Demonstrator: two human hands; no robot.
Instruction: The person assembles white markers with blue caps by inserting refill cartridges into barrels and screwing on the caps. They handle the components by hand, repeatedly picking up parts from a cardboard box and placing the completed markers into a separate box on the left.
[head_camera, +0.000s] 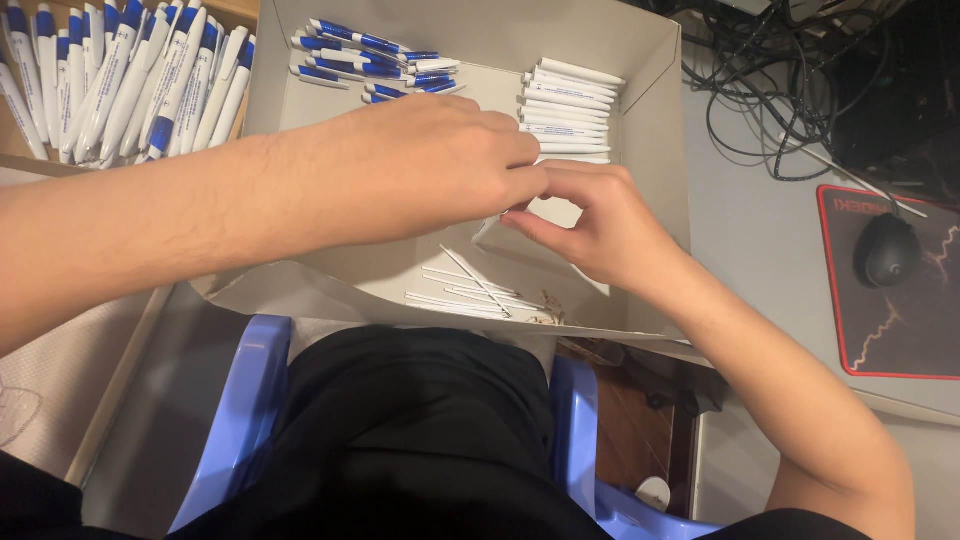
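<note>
My left hand (420, 165) and my right hand (590, 225) meet over a shallow grey cardboard box (655, 140), fingertips pinched together on a white pen barrel (488, 228) that pokes out below them. Inside the box lie a stack of white pen barrels (570, 105) at the far right, several blue-and-white pen parts (370, 60) at the back, and thin white ink refills (470, 290) near the front edge with small springs beside them.
A wooden tray (15, 150) at the upper left holds several finished blue-and-white pens (120, 75). A black mouse (885, 250) sits on a red-edged pad (850, 340) at the right, with tangled cables (760, 70) behind. A blue plastic chair (245, 400) is under my legs.
</note>
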